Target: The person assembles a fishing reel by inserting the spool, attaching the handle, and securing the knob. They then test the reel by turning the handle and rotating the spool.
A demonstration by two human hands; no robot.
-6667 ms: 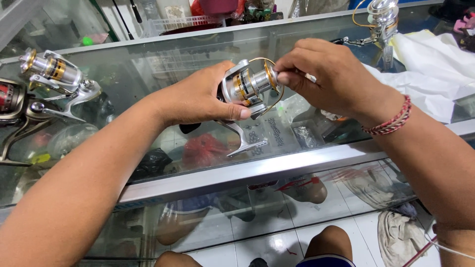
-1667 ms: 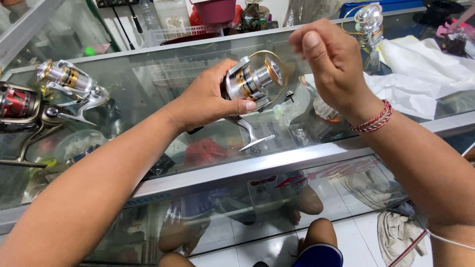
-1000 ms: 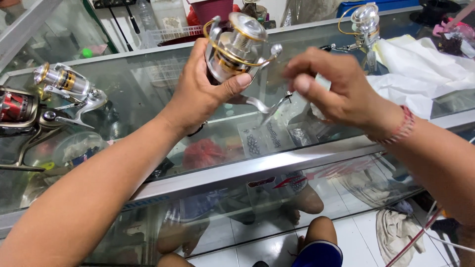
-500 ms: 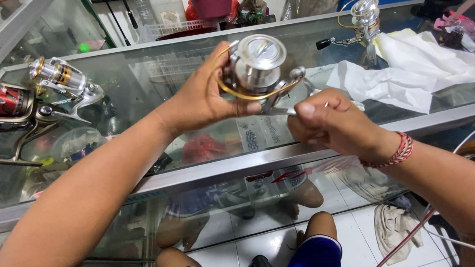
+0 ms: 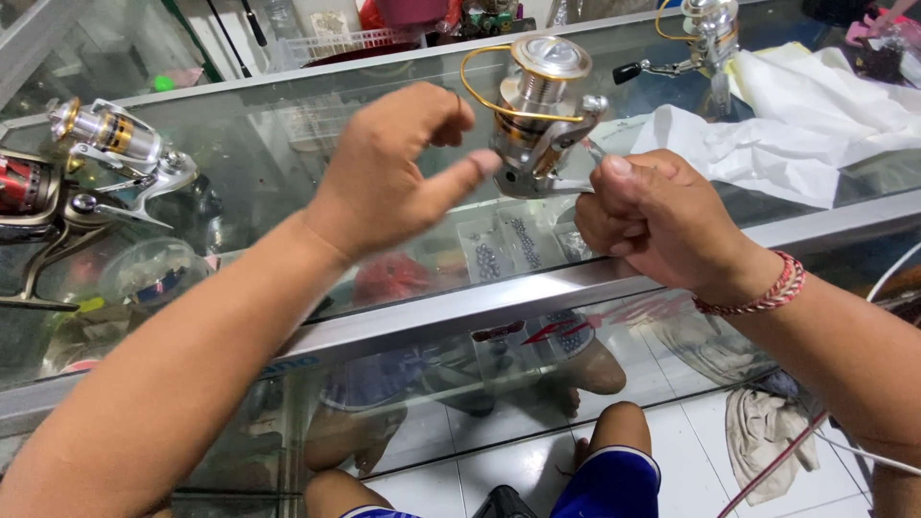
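Silver spinning reel (image 5: 539,120) now in fisted right hand (image 5: 652,216), left hand (image 5: 384,173) half-open, thumb perhaps touching

Spinning reel's (image 5: 537,120) foot hidden inside the right hand (image 5: 662,225); red reel (image 5: 24,187) cut by left edge.

The left hand (image 5: 389,173) is raised with its back to the camera, fingers curled loosely and thumb stretched out to the right, its forearm running down to the lower left corner. The right hand (image 5: 652,216) is closed in a fist, thumb on top, a braided band at its wrist, its forearm leaving at lower right.
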